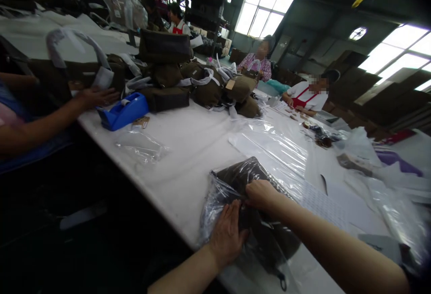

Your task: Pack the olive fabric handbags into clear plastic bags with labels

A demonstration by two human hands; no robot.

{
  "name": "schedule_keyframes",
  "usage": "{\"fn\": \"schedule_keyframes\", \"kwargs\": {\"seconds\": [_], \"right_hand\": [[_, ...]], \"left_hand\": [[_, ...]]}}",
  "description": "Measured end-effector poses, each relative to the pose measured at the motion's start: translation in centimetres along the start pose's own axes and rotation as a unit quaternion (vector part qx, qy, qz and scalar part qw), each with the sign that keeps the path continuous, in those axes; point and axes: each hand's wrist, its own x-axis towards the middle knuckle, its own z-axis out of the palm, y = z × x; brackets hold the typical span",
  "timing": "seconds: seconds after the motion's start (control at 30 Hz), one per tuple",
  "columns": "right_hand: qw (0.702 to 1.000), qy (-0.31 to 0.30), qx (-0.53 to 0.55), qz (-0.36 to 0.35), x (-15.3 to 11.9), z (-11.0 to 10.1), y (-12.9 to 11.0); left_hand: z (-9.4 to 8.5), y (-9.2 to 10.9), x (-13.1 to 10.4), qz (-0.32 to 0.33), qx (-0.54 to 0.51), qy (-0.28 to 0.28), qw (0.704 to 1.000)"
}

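Observation:
A dark brown bag (272, 235) lies on the white table inside a clear plastic sleeve (210, 208). My left hand (227, 235) rests on the sleeve's near left side, fingers stretched out over the plastic. Just beyond it, my right hand (261, 194) is closed in a fist on top of the bag, its fingertips hidden; what it grips, if anything, cannot be made out. A zipper runs along the bag's far edge, and a dark loop sticks out at its near end.
A blue tape dispenser (124, 111) stands at the table's left edge beside a co-worker's hand (97, 98). Stuffed brown bags (168, 98) are piled behind. Flat plastic sleeves (272, 143) and printed paper (323, 204) lie right of centre. Other people sit farther back.

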Motion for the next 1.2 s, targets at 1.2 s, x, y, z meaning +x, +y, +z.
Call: {"fn": "schedule_keyframes", "kwargs": {"seconds": [1.2], "right_hand": [[0.42, 0.619, 0.574, 0.331, -21.4, 0.9, 14.3]], "left_hand": [[-9.1, 1.1, 9.0, -0.376, -0.505, -0.053, 0.775]]}}
